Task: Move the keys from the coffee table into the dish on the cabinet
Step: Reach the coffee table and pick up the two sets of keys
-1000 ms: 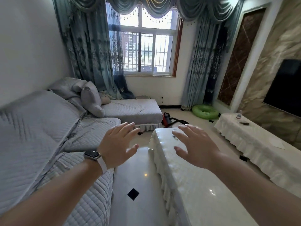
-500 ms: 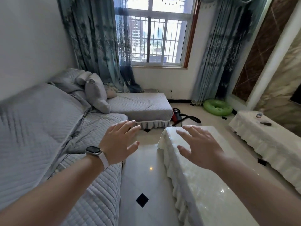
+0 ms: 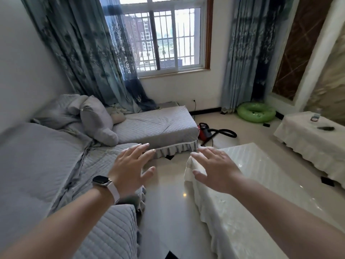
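Note:
My left hand [image 3: 130, 165], with a watch on its wrist, is held out over the sofa's edge, fingers spread and holding nothing. My right hand [image 3: 214, 167] is also open and empty, hovering over the far left corner of the coffee table [image 3: 265, 186], which has a white cloth and a glossy top. I see no keys on the table; my right hand hides part of that corner. The white-draped cabinet [image 3: 306, 141] stands at the right with a small bottle [image 3: 315, 116] and a dark flat object [image 3: 325, 128] on it. No dish is in view.
A grey quilted sofa [image 3: 46, 165] runs along the left and far side. A strip of tiled floor [image 3: 168, 202] separates sofa and coffee table. A red vacuum cleaner [image 3: 204, 130] with a black hose and a green swim ring [image 3: 255, 112] lie on the floor near the window.
The view has moved forward and turned left, so the window is nearer and the cabinet has slid right. Both hands stay spread and empty in front of me.

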A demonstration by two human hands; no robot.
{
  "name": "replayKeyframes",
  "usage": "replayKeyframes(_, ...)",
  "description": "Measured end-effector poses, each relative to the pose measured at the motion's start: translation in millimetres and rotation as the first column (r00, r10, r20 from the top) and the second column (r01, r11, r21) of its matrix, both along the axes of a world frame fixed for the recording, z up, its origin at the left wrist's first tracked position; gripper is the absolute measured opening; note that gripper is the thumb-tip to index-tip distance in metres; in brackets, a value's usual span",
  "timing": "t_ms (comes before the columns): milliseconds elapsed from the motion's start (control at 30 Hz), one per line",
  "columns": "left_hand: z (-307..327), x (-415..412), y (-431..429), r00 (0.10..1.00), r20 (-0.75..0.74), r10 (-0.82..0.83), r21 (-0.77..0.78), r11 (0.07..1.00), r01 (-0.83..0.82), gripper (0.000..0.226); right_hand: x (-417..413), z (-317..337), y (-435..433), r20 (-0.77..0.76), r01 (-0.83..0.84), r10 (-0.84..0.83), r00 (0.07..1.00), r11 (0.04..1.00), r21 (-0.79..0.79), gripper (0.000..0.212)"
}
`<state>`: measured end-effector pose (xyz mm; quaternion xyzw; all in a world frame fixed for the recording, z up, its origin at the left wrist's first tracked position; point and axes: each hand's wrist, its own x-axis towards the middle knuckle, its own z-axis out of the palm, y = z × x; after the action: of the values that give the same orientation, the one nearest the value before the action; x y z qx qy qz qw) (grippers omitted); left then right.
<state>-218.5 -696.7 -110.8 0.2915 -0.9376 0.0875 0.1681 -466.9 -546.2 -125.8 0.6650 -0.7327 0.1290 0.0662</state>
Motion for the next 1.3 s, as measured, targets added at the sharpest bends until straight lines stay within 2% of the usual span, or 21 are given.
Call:
replayKeyframes(300,-12.4,-96.4,-88.8,0.999,-0.006,-0.053,0.047,0.997,0.053,0.058,-81.6,-1.1,-76.6,-0.012,0.059,-0.059,0.998,0.998,0.028,0.062)
replayKeyframes(467,-36.3,-141.0,-153.4,0.990,-0.028,-0.137,0.083,0.987,0.139,0.057,-113.0,-14.5,-127.5,0.019,0.136,-0.137,0.990,0.989,0.062,0.063)
replayKeyframes(600,-56.0,-176.3,-226.2,0.984,-0.073,-0.164,0.158,0.972,0.174,0.058,-140.2,-26.1,-181.1,-0.045,0.197,-0.194,0.980,0.977,0.076,0.059)
replayKeyframes(733,-70.7,-202.5,-311.9,0.973,-0.082,-0.216,0.202,0.952,0.229,0.058,-162.6,-31.5,-250.9,-0.047,0.290,-0.286,0.957,0.948,0.134,0.061)
replayKeyframes(833,-71.2,-219.8,-379.9,0.964,-0.089,-0.250,0.187,0.947,0.262,0.056,-174.0,-34.0,-304.8,-0.050,0.323,-0.320,0.946,0.930,0.176,0.061)
replayKeyframes(967,-70.7,-250.0,-451.9,0.947,-0.067,-0.315,0.184,0.929,0.322,0.056,-189.2,-34.5,-364.8,-0.075,0.386,-0.378,0.923,0.910,0.155,0.064)
replayKeyframes(1100,-74.4,-283.1,-487.8,0.922,-0.084,-0.377,0.199,0.901,0.387,0.055,-203.6,-42.5,-399.3,-0.056,0.413,-0.409,0.911,0.896,0.164,0.062)
replayKeyframes(1300,-89.7,-343.5,-527.4,0.897,-0.020,-0.442,0.190,0.879,0.437,0.057,-244.7,-52.0,-429.5,-0.014,0.486,-0.494,0.870,0.851,0.198,0.058)
